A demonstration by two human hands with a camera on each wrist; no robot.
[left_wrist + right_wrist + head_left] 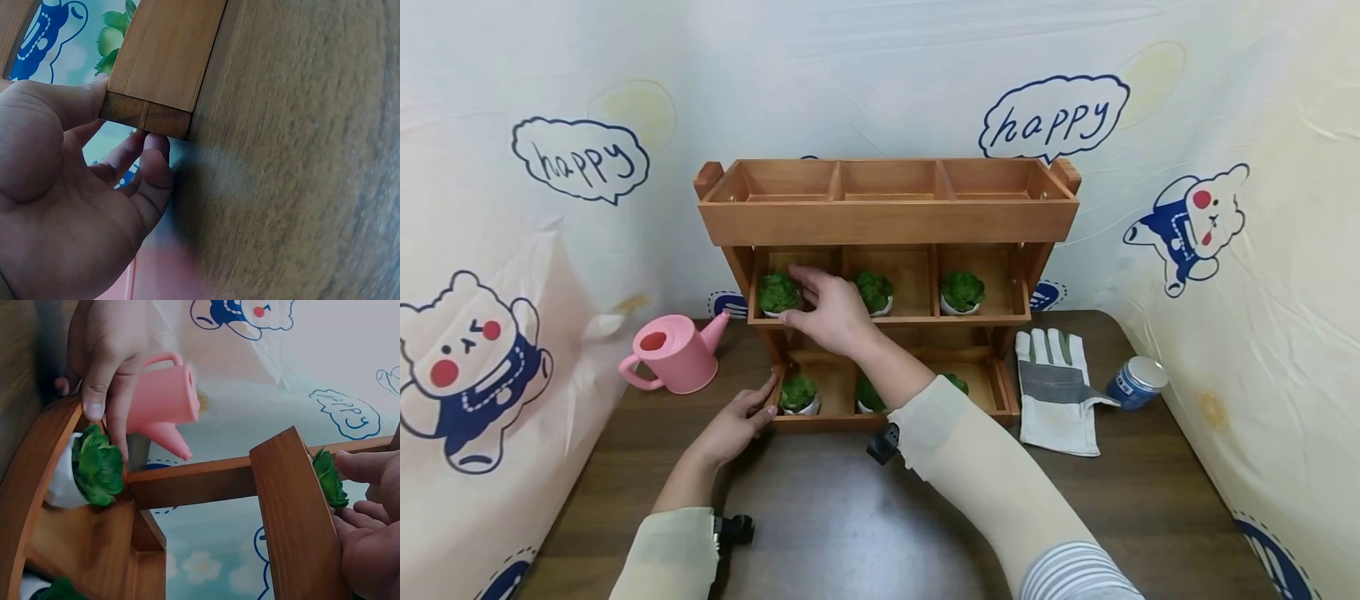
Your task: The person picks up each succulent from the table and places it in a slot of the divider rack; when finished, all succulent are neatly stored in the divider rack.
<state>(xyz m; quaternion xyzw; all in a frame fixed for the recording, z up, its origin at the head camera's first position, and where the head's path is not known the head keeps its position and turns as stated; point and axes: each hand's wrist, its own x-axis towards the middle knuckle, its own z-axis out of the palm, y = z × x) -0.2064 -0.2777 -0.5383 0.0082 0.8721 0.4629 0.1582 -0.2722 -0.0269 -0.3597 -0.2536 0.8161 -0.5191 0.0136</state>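
Observation:
My right hand point(833, 312) reaches into the middle tier of a wooden plant shelf point(887, 223). Its thumb and fingers are curled about a small potted succulent point(778, 293) in the left compartment; the right wrist view shows the thumb against its green leaves point(329, 478). Low on the left, my left hand point(741, 423) grips the front corner of the bottom tier point(150, 112) between thumb and fingers. Beside that hand sits another potted succulent point(799, 395) in a white pot. Two more succulents stand in the middle tier, one in the center point(875, 292) and one at right point(962, 292).
A pink watering can point(676, 354) stands left of the shelf. To the right lie a grey-and-white glove point(1058, 396) and a blue can with a silver lid point(1137, 383). My right forearm partly covers other bottom-tier succulents point(869, 395). A printed cloth point(850, 75) hangs behind.

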